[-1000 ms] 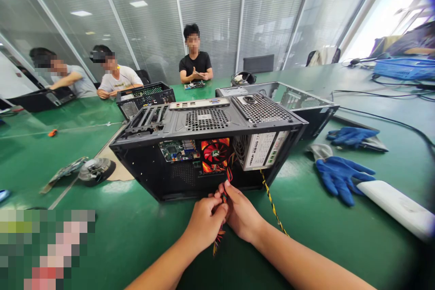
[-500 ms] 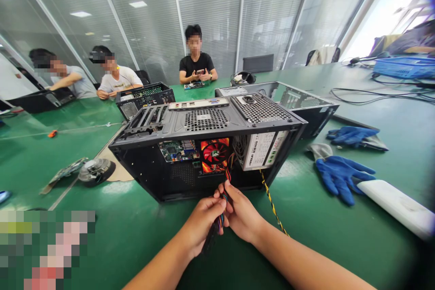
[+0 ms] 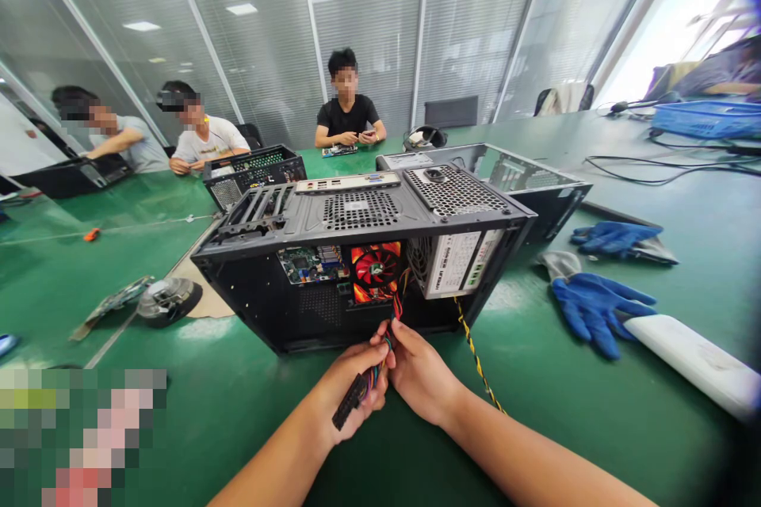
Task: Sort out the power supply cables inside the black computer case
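A bundle of coloured power cables (image 3: 376, 372) runs between my hands in front of an opened computer case (image 3: 267, 317). My left hand (image 3: 350, 384) is closed around the bundle, whose black connector (image 3: 349, 402) lies over the palm near the wrist. Higher up, my right hand (image 3: 419, 368) pinches the same cables close to the case opening. The case stands with its vented rear panel upward. Inside it show a motherboard (image 3: 312, 264), a red cooling fan (image 3: 376, 272) and a white-labelled power supply (image 3: 460, 265). A yellow-and-black cable (image 3: 472, 344) hangs from the supply to the table.
Blue gloves (image 3: 594, 305) and a white oblong object (image 3: 695, 360) lie at right on the green table (image 3: 196, 428). Other cases (image 3: 552, 206) stand behind. A heatsink-like metal part (image 3: 170, 297) is at left. Three people sit across the table; another arm shows far right.
The black connector has swung up and left, now resting across my left hand. My left hand has turned palm-up somewhat. The person opposite has shifted slightly, holding a phone lower.
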Action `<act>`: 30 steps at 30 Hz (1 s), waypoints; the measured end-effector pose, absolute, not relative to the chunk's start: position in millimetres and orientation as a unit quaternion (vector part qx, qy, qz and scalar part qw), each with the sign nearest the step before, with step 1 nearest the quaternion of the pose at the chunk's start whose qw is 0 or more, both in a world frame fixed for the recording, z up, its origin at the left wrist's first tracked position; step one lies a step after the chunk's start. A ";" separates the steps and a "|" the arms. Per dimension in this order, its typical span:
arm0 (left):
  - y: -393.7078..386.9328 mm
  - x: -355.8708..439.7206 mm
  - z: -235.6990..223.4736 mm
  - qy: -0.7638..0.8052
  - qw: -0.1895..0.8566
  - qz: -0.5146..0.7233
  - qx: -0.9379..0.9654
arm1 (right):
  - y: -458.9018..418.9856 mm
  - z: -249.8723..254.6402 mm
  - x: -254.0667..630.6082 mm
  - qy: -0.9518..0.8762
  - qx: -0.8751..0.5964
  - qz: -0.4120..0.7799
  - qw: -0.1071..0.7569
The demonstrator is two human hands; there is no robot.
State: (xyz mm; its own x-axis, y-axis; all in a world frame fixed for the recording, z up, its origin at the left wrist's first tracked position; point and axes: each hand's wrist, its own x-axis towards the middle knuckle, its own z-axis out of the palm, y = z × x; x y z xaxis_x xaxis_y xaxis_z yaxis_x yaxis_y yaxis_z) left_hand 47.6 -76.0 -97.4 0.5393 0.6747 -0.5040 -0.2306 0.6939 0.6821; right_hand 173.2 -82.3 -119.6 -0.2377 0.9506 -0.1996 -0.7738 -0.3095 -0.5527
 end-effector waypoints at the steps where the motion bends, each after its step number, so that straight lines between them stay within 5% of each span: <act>1: -76.3 47.8 -97.5 0.398 0.825 0.274 0.294 | -82.3 -120.3 172.8 -0.178 -0.256 0.765 0.564; 17: -78.8 52.4 -95.7 0.513 0.477 0.263 0.663 | -83.1 -124.2 168.9 -0.177 -0.297 0.744 0.572; 20: -79.1 52.8 -95.1 0.503 0.544 0.276 0.613 | -83.2 -122.0 169.4 -0.176 -0.294 0.746 0.571; 26: -75.7 45.9 -92.2 0.374 0.840 0.244 0.308 | -84.0 -118.7 172.1 -0.188 -0.271 0.754 0.568; 30: -74.4 42.1 -88.5 0.286 0.900 0.230 0.235 | -84.1 -118.3 174.9 -0.194 -0.282 0.756 0.558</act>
State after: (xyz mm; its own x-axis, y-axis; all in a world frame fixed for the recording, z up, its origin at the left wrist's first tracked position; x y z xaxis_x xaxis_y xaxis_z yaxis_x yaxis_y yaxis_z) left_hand 42.1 -74.4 -88.5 0.7308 0.5491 -0.4055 -0.2801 0.7829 0.5554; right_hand 174.9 -84.1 -118.3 -0.2188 0.9529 -0.2102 -0.7332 -0.3027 -0.6089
